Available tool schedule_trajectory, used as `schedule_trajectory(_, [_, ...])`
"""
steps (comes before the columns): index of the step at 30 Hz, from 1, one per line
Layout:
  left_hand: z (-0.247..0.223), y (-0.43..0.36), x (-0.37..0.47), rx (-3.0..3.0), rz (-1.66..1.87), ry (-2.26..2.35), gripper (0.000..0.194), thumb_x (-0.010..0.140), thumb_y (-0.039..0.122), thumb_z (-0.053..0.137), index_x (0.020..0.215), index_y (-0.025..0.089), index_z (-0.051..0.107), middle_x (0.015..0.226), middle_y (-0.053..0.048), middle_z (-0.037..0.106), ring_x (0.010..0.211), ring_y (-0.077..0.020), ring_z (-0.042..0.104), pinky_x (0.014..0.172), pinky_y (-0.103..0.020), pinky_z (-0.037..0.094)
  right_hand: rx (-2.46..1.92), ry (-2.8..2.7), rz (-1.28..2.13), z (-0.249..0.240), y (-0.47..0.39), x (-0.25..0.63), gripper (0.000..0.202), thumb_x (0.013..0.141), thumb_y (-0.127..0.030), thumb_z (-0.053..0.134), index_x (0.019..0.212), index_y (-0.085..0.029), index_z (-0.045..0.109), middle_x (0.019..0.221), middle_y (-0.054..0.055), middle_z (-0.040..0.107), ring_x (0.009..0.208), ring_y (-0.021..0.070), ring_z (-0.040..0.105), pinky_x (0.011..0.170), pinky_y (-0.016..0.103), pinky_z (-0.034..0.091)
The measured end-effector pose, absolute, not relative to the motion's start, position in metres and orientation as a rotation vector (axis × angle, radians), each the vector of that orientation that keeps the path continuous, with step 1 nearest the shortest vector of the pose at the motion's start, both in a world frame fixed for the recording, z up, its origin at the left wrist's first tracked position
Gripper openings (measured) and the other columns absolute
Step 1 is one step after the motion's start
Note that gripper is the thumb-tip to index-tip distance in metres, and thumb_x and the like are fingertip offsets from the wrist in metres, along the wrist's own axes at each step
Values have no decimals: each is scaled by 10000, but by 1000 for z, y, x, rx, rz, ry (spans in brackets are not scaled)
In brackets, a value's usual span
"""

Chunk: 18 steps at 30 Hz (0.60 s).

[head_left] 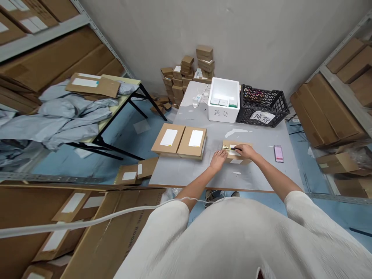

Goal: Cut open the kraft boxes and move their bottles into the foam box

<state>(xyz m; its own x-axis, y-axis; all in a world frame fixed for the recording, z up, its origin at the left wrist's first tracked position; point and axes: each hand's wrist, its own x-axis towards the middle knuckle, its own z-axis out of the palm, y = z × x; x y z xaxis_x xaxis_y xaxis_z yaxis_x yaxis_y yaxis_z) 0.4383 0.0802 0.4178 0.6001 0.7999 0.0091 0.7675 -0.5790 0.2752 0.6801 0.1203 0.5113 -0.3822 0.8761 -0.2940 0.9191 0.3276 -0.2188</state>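
Observation:
A small brown cardboard box [245,158] with white labels lies on the grey table [186,176] in front of me. My right hand [245,151] is above the box, closed round a slim black and yellow utility knife [236,148]. The knife's front end points left, close to the shiny tape on the box top. My left hand [219,159] lies at the left edge of the box, its fingers stretched out and touching it. Whether the blade touches the tape is too small to tell.
Two larger labelled cartons [180,151] lie to the left. At the back stand a white foam box [223,116] and a black plastic crate [261,124]. A pink-screened phone [278,154] lies right. A white cable [122,213] crosses near my left arm; shelves flank both sides.

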Motion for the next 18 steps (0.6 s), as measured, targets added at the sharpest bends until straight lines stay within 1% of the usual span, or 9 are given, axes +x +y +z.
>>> schedule_trajectory(8, [414,83,438,2604,182,1286,691,926,-3,543,1588,193,571,1671,-148,582,1603,-268,478,1295,-475,379,1596,2459,-469,516,125,674,438,1109,-470,577,1461,-276,751,1317,104,815,1198,295,740,943,303,517])
schedule_trajectory(10, [415,83,439,2594,183,1287,687,931,-1,544,1588,199,570,1673,-147,580,1604,-269,475,1297,-476,371,1597,2456,-475,517,125,673,415,1117,-448,561,1428,-267,767,1300,109,817,1171,288,747,932,298,507])
schedule_trajectory(14, [417,81,440,2572,181,1299,694,939,-1,532,1597,219,557,1671,-141,582,1607,-265,469,1294,-474,361,1595,2458,-482,519,126,670,377,1123,-354,507,1339,-262,802,1221,99,834,1120,274,752,893,292,493])
schedule_trajectory(18, [420,81,440,2546,179,1298,756,921,-17,546,1627,252,531,1682,-131,572,1616,-271,462,1295,-493,367,1576,2457,-470,522,127,669,381,1107,-346,500,1321,-271,807,1198,94,838,1097,276,748,868,299,495])
